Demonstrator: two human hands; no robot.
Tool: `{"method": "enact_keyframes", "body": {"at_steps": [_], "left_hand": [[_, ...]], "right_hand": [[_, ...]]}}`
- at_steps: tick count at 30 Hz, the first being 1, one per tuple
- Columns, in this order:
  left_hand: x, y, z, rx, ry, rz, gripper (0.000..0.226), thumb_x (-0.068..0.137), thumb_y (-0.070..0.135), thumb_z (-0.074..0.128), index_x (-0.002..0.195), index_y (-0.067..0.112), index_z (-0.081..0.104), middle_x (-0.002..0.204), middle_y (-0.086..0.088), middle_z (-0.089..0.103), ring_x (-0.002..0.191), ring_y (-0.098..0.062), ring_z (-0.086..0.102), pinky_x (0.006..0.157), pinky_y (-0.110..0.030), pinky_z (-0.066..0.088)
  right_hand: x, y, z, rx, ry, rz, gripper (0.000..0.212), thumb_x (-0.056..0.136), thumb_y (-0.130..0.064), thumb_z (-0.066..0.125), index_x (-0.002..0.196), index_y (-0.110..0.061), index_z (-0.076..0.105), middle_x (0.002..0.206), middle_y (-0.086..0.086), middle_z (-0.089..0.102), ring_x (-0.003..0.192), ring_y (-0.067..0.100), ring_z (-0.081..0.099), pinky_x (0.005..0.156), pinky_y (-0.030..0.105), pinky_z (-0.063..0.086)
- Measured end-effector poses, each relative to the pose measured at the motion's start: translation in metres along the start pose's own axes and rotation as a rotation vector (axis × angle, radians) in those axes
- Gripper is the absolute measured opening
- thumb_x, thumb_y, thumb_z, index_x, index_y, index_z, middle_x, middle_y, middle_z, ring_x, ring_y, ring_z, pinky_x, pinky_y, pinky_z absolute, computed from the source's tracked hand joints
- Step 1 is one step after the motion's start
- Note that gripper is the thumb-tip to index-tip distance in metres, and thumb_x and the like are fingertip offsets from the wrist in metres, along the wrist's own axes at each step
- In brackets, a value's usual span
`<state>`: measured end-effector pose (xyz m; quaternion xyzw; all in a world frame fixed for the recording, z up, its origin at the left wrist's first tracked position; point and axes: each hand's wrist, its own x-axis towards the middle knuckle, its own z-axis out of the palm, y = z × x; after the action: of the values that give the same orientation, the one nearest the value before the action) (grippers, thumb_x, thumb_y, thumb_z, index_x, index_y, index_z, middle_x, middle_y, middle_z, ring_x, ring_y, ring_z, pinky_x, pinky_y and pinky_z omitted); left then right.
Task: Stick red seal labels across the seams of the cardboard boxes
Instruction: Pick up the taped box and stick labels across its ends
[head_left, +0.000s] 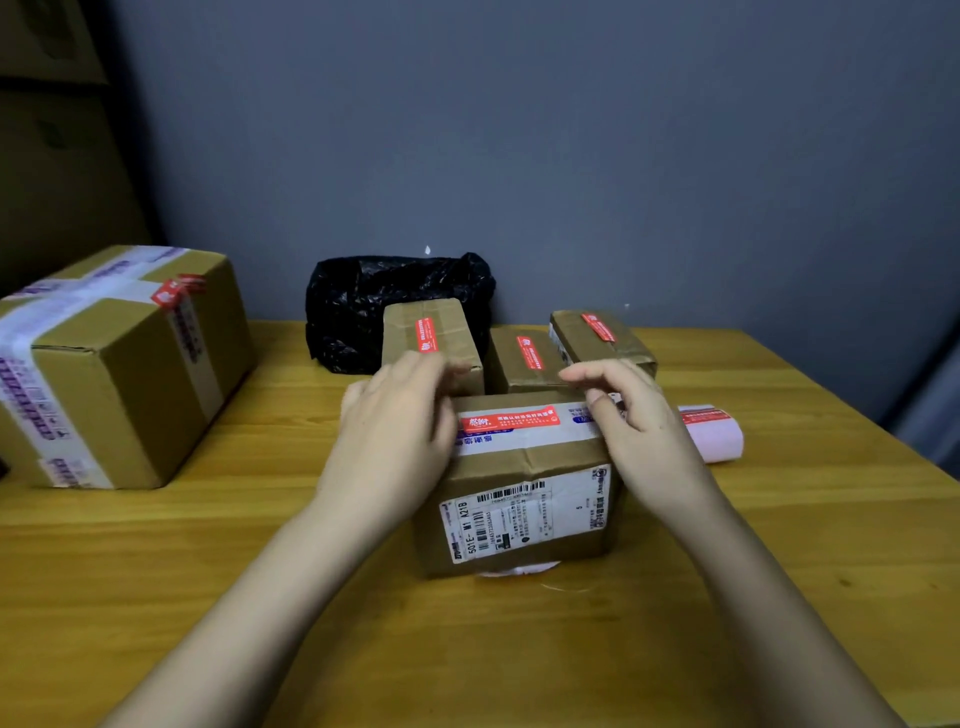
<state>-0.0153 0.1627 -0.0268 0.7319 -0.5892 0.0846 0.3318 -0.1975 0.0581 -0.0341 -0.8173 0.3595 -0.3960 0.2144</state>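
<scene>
Cardboard, brown and creased, makes up the small box (524, 499) at the centre of the frame, standing on a wooden table (156, 561) with a white shipping label on its near face and a red seal label (511, 420) lying along white tape on its top. Both hands are on it, apart from each other: the left hand (395, 431) lies against the box's left top edge with fingers bent over it, and the right hand (631, 415) curls over the right top corner, fingertips pressing down near the end of the red label. Behind, in the middle of the frame, three more small boxes (519, 364) stand shut, each with a red strip across its top. At the left sits a large box (119, 364), taped shut, with a red label at its top edge. A black plastic bag (353, 306) slumps against the grey wall; what it holds cannot be told. At the right edge of the centre box lies a pink roll of labels (714, 434).
</scene>
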Motion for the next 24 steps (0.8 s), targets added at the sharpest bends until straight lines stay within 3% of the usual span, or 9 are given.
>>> {"method": "enact_keyframes", "body": {"at_steps": [2,5,7,11,14,18,24], "left_hand": [[-0.012,0.000,-0.003,-0.007,-0.014,0.126,0.045,0.089,0.037,0.032,0.128,0.029,0.053,0.128,0.011,0.056,0.123,-0.009,0.046,0.104,-0.026,0.022],[-0.028,-0.002,0.000,0.116,-0.103,0.288,0.055,0.090,0.048,0.030,0.133,0.023,0.054,0.135,0.010,0.055,0.131,-0.010,0.044,0.115,-0.038,0.015],[-0.034,-0.005,0.002,0.203,-0.153,0.326,0.057,0.092,0.051,0.031,0.134,0.020,0.054,0.137,0.008,0.054,0.132,-0.013,0.044,0.114,-0.045,0.015],[-0.036,-0.012,0.003,0.263,-0.190,0.367,0.062,0.092,0.055,0.031,0.138,0.019,0.049,0.143,0.005,0.050,0.133,-0.015,0.045,0.114,-0.048,0.016],[-0.036,-0.015,0.003,0.263,-0.212,0.399,0.063,0.090,0.055,0.034,0.139,0.017,0.048,0.144,0.003,0.048,0.132,-0.016,0.046,0.114,-0.043,0.017],[-0.034,-0.016,0.000,0.044,-0.145,0.342,0.052,0.089,0.053,0.039,0.131,0.024,0.051,0.146,0.006,0.044,0.135,-0.008,0.039,0.116,-0.029,0.014],[-0.033,-0.022,0.003,0.083,-0.138,0.375,0.042,0.089,0.051,0.040,0.121,0.026,0.050,0.139,0.010,0.051,0.132,-0.006,0.041,0.115,-0.031,0.019]], "right_hand": [[-0.009,0.001,-0.004,-0.151,-0.048,-0.128,0.033,0.098,-0.034,0.035,0.123,-0.036,0.057,0.126,-0.023,0.053,0.124,0.001,0.042,0.104,0.041,0.036],[-0.021,0.001,-0.003,-0.339,-0.191,-0.282,0.052,0.095,-0.053,0.023,0.137,-0.034,0.047,0.141,-0.023,0.044,0.137,-0.005,0.026,0.110,0.026,0.019],[-0.024,0.003,-0.001,-0.441,-0.227,-0.327,0.061,0.093,-0.060,0.020,0.140,-0.030,0.046,0.145,-0.020,0.042,0.139,-0.002,0.023,0.108,0.020,0.011],[-0.027,0.003,-0.002,-0.555,-0.239,-0.352,0.070,0.093,-0.066,0.013,0.143,-0.026,0.044,0.147,-0.013,0.043,0.139,0.005,0.031,0.109,0.022,0.011],[-0.029,0.003,-0.003,-0.552,-0.266,-0.352,0.073,0.090,-0.069,0.012,0.147,-0.029,0.034,0.152,-0.016,0.032,0.141,-0.001,0.019,0.112,0.021,0.005],[-0.028,0.006,-0.009,-0.387,-0.232,-0.220,0.068,0.088,-0.072,0.017,0.148,-0.041,0.023,0.154,-0.029,0.017,0.141,-0.006,0.016,0.116,0.042,0.021],[-0.027,0.015,-0.009,-0.536,-0.240,-0.359,0.065,0.095,-0.063,0.015,0.144,-0.029,0.039,0.149,-0.018,0.037,0.142,0.000,0.022,0.113,0.034,0.024]]}}
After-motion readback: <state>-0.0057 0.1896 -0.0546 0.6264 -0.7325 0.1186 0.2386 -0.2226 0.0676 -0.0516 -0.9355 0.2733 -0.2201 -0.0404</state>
